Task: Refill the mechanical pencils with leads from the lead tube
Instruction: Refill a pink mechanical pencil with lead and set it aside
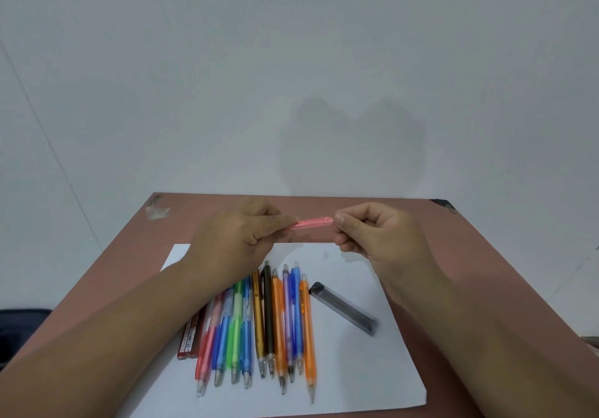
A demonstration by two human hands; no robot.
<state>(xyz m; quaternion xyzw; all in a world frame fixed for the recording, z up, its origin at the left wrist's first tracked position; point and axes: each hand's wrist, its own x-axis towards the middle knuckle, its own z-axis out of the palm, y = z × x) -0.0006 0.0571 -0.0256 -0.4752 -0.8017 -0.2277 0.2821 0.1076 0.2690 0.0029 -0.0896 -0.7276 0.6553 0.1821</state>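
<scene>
Holding: left hand (pixel 240 239) pinches pink pencil (pixel 312 223) above the counter (pixel 405 223)
Right hand (pixel 376 236): fingertips pinched at the pencil's free end
Pencils (pixel 275 317): row on white paper (pixel 356 369)
Lead tube (pixel 343 307): just right of row

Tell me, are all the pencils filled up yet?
Not yet. Nothing on the table shows a finished pencil. The left hand grips a pink pencil, and the right hand pinches its other end. The grey lead tube lies untouched on the white paper, and the row of pencils waits.
</scene>
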